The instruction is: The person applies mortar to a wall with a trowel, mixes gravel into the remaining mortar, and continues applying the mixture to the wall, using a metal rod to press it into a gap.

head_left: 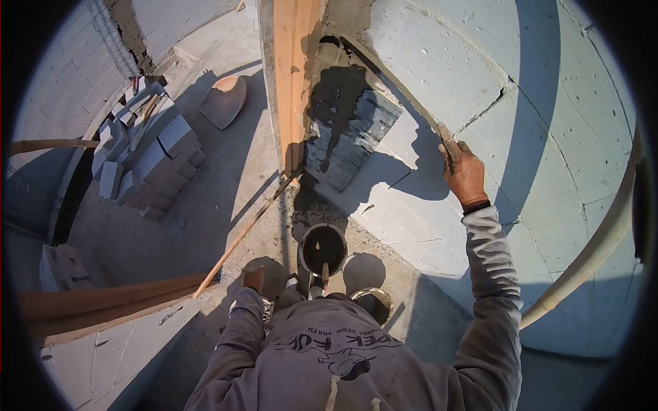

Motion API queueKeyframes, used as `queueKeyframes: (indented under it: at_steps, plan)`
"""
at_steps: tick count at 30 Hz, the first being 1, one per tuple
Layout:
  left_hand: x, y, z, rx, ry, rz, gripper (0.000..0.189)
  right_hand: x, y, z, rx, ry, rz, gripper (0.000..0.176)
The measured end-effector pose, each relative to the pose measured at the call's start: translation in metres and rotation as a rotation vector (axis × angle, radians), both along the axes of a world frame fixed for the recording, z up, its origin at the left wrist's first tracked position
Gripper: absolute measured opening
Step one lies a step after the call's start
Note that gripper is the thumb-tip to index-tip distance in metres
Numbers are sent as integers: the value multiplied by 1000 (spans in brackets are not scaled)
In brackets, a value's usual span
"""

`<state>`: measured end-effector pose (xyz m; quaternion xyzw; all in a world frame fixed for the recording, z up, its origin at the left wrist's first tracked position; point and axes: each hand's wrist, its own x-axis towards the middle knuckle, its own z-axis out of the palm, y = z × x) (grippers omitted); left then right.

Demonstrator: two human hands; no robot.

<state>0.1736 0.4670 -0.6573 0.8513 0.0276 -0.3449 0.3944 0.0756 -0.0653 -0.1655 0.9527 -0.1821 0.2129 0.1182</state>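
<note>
My right hand (463, 172) is closed around the lower end of a long thin strip (394, 81). The strip lies slantwise along the pale block wall, its far end by the top of a patch of wet grey mortar (337, 96). This mortar sits between the orange-brown wooden frame (293, 75) and the blocks, with a grey streaked area below it. My left hand (253, 279) hangs low beside my body; its fingers are too hidden to read. A bucket (301, 255) with dark contents stands in front of me, a tool handle (325, 275) sticking out at its near side.
A second bucket (388, 301) stands near my body. A thin wooden stick (240, 236) leans toward the frame's foot. Beyond the frame are stacked pale blocks (154, 154) and a shallow pinkish pan (225, 101). A pale curved pole (593, 257) rises at the right.
</note>
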Motion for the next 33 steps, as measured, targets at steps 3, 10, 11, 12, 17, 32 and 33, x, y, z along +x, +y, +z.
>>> queueKeyframes:
  at_steps: [3, 10, 11, 12, 17, 32, 33]
  plan:
    - [-15, 4, 13, -91, -302, -211, 37, 3, -18, -15, -48, 77, -5, 44]
    - [-8, 36, 39, 34, 65, 159, 22, 2, -11, -17, -55, 27, 13, 47]
    - [-7, 45, 36, 28, 60, 172, 22, 2, -4, -12, -60, 21, 26, 47]
    - [-4, 66, 16, 84, -287, -141, 19, 3, 3, -7, 15, 14, 42, 44]
    - [-14, 56, 16, 373, -302, -340, 14, 19, 5, -12, 133, 75, 137, 39]
    - [-107, -124, 49, 290, -506, -659, 22, -17, -43, 5, 199, 84, 225, 36]
    - [-104, -121, 49, 332, -521, -655, 25, -19, -43, 6, 189, 91, 223, 36]
